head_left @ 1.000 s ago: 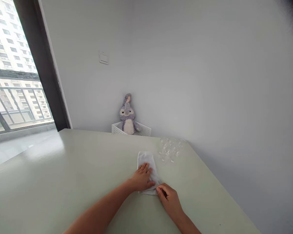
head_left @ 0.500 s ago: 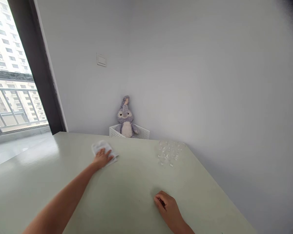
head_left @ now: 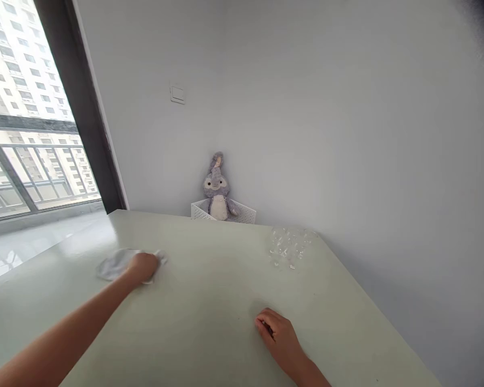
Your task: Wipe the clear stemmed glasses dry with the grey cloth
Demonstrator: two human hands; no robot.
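Note:
My left hand [head_left: 143, 265] presses a white cloth [head_left: 115, 264] onto the pale green tabletop [head_left: 201, 301], on the left side. Its fingers look bent over the cloth and are partly hidden and slightly blurred. Cloth spreads out to both sides of the hand. My right hand [head_left: 277, 332] rests on the tabletop near the front, loosely curled into a fist, with nothing visible in it. Beyond that hand, at the far right corner, lies a group of clear, shiny plastic-looking pieces [head_left: 288, 246]; their kind is hard to make out.
Behind the table's far edge, a grey plush toy [head_left: 218, 188] sits in a white perforated basket [head_left: 246, 214]. A plain wall [head_left: 347, 134] borders the right side. At left is a dark-framed window [head_left: 80, 97], with a light switch [head_left: 178, 95] on the wall beside it.
My left hand has moved left and a little nearer with the cloth, its fingers now more bent. The right hand stays in place. The view has turned slightly left.

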